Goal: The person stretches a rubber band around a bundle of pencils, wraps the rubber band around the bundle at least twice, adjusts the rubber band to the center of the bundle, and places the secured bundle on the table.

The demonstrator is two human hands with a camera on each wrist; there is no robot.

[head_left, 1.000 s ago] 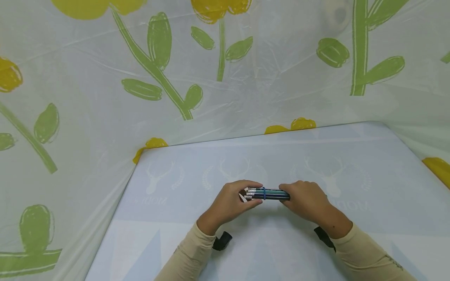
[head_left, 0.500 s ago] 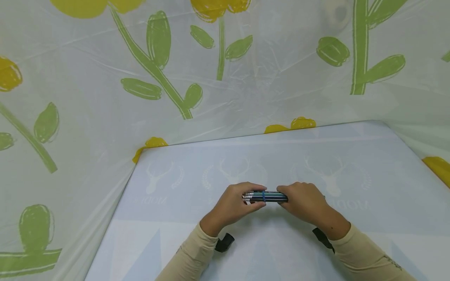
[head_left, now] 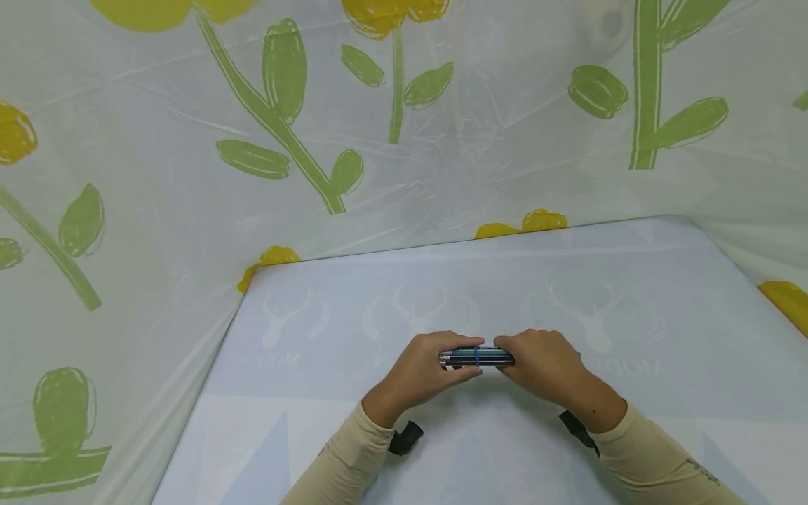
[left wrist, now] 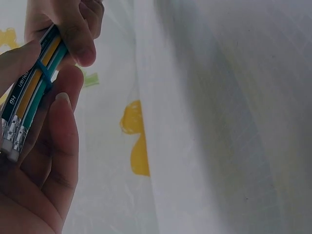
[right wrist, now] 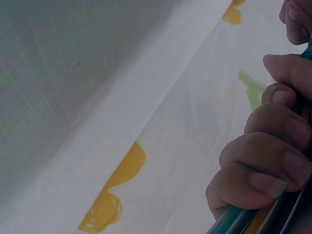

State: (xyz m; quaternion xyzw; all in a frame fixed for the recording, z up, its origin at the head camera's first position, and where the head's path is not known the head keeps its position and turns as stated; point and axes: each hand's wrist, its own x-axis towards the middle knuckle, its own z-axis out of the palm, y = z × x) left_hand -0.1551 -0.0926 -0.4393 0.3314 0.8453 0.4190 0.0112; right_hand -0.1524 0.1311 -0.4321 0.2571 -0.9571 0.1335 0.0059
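Observation:
Both hands hold a bundle of pencils (head_left: pixel 459 361) level above the table, with a blue rubber band (head_left: pixel 477 355) round it. My left hand (head_left: pixel 419 365) has thumb and fingers on opposite sides of the bundle near the eraser end, fingertips right by the band. In the left wrist view, green and yellow pencils (left wrist: pixel 29 92) show, with metal ferrules and erasers (left wrist: pixel 13 152) towards the palm. My right hand (head_left: pixel 546 361) wraps round the other part of the bundle. In the right wrist view its curled fingers (right wrist: pixel 258 151) cover most of the pencils, which emerge below them.
A pale table covering (head_left: pixel 303 414) with faint deer-head prints lies under the hands. Behind it hangs a whitish sheet (head_left: pixel 480 161) with yellow flowers and green stems. Black straps (head_left: pixel 405 438) show below both wrists.
My left hand has slid a little to the right along the pencils, its fingertips now reaching past the rubber band. The right hand has shifted slightly left, narrowing the gap between the hands.

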